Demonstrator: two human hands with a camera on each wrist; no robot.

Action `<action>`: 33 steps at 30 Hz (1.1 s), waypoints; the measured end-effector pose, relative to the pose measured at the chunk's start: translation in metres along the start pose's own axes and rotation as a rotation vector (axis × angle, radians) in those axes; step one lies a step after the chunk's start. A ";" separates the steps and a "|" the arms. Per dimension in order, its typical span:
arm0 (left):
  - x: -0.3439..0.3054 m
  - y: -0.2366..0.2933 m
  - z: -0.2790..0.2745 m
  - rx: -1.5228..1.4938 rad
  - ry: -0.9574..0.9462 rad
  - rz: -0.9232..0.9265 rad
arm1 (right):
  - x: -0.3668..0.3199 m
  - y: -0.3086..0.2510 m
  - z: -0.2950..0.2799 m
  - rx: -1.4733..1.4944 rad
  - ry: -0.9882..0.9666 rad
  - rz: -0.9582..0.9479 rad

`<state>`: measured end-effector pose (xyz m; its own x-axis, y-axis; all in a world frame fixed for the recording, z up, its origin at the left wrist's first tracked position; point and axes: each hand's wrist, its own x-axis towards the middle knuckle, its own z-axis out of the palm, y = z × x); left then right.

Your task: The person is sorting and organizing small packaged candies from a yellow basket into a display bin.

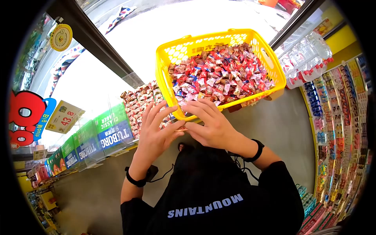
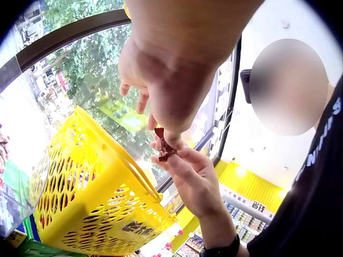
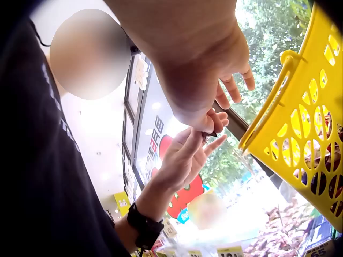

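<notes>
A small dark red wrapped candy (image 2: 166,150) is pinched between both hands, just outside the near edge of a yellow basket (image 1: 280,74) full of wrapped candies (image 1: 219,74). In the head view the left hand (image 1: 156,127) and the right hand (image 1: 211,123) meet at their thumbs and fingertips, largely covering the candy. The left wrist view shows thumb and fingers of each hand on its two ends. Only a dark corner of the candy (image 3: 213,134) shows in the right wrist view. The other fingers of both hands are spread.
Left of the basket lie more wrapped candies (image 1: 137,105) behind a clear divider, then green and blue Tuborg boxes (image 1: 113,125) and a price sign (image 1: 64,116). Shelves of packets (image 1: 340,129) stand at the right. Bottled water packs (image 1: 305,58) are behind the basket's right side.
</notes>
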<state>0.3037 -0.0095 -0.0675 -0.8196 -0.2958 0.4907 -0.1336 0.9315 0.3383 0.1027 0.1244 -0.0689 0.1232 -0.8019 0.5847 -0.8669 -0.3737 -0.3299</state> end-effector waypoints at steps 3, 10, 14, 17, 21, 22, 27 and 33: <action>-0.001 -0.006 0.003 -0.003 0.044 -0.006 | 0.008 0.000 0.003 -0.017 -0.016 0.002; 0.004 -0.018 -0.004 0.006 0.064 -0.043 | 0.030 0.018 0.011 0.074 0.014 -0.045; 0.008 -0.027 -0.010 0.058 0.088 -0.066 | 0.042 0.028 0.015 0.079 -0.001 -0.044; 0.010 -0.030 -0.016 0.089 0.121 -0.075 | 0.044 0.034 0.022 0.011 -0.033 -0.064; 0.012 -0.038 -0.019 0.094 0.096 -0.076 | 0.048 0.038 0.030 -0.063 -0.055 -0.068; 0.010 -0.042 -0.019 0.088 0.096 -0.091 | 0.049 0.040 0.032 -0.074 -0.059 -0.067; 0.012 -0.058 -0.030 0.067 -0.004 -0.124 | 0.055 0.040 0.045 -0.073 -0.065 -0.033; -0.011 -0.139 -0.043 0.143 -0.083 -0.240 | 0.064 0.032 0.055 -0.099 -0.058 0.129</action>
<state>0.3552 -0.1451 -0.0854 -0.7970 -0.4985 0.3411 -0.4015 0.8591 0.3173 0.1090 0.0352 -0.0829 0.0326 -0.8668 0.4976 -0.9204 -0.2200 -0.3230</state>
